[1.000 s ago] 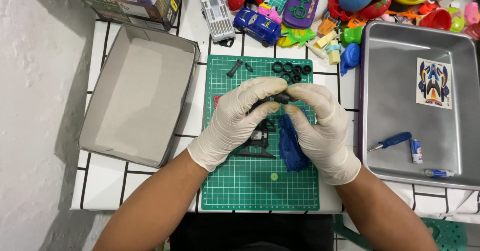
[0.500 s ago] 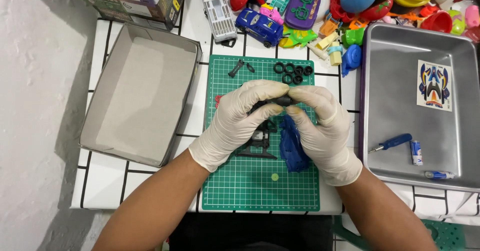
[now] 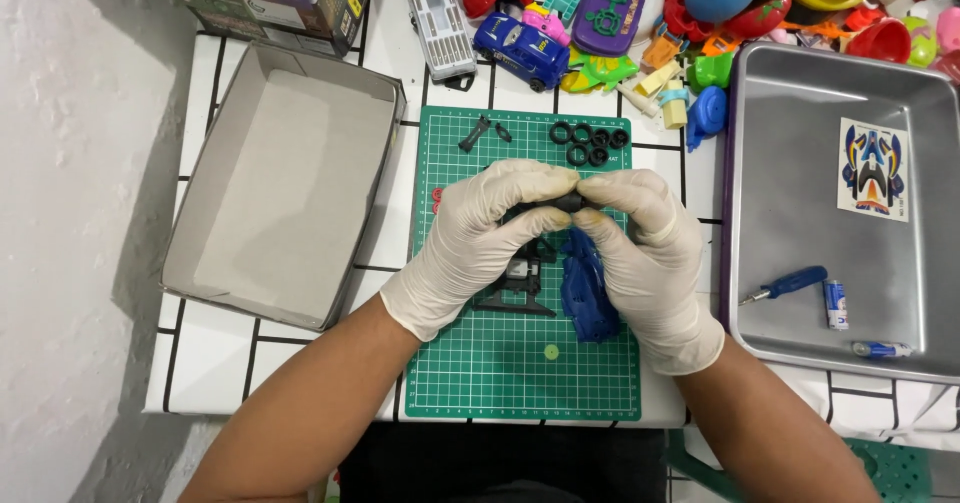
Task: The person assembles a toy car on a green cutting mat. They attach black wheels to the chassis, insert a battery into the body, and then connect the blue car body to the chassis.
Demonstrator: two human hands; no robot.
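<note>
Barely shifted since the earlier frame: gloved left hand and gloved right hand both pinching a small dark plastic part, long axis running hand to hand, above the green cutting mat's middle.

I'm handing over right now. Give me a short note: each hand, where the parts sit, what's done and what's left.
Left hand and right hand, both gloved, pinch a small dark part between their fingertips above the green cutting mat.
On the mat: blue car shell under the right hand, black frame piece beside it, five black tyres at the far edge, loose black pieces.
Metal tray, right: screwdriver, two batteries, sticker sheet. Cardboard box, left.
Done: nothing visibly joined.
Left, likely: tyres, shell, stickers.
</note>
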